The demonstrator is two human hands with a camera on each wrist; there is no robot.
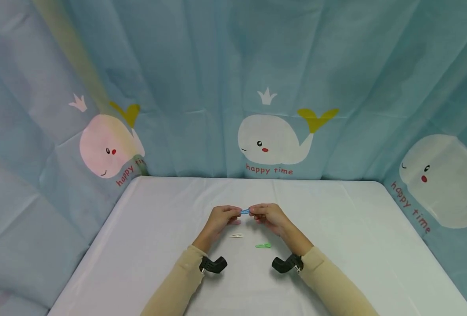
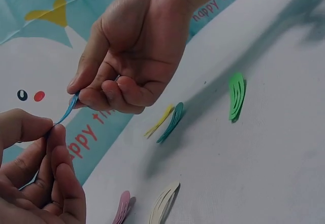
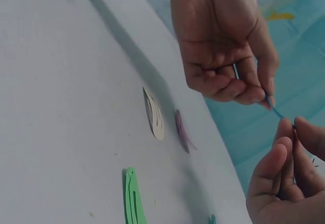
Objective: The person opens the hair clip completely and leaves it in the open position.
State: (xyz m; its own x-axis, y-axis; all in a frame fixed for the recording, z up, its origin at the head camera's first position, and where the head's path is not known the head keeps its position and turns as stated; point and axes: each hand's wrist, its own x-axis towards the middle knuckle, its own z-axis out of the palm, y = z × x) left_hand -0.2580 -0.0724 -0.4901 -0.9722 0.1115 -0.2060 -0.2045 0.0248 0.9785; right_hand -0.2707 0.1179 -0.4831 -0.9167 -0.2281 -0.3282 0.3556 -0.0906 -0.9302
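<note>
A slim blue hair clip (image 1: 245,211) is stretched between both hands above the white table. My left hand (image 1: 222,217) pinches one end with thumb and index finger. At the other end, my right hand (image 1: 270,217) pinches it the same way, its remaining fingers curled in. In the left wrist view the blue clip (image 2: 67,109) shows edge-on, its two tips covered by fingers. Below the hands lie a cream hair clip (image 1: 236,235) and a bright green hair clip (image 1: 262,245).
A pink clip (image 2: 122,209) lies beside the cream one. Close together rest a yellow clip (image 2: 160,121) and a teal clip (image 2: 171,122). Behind the white-covered table (image 1: 336,210) hangs a blue curtain (image 1: 193,87) printed with whales.
</note>
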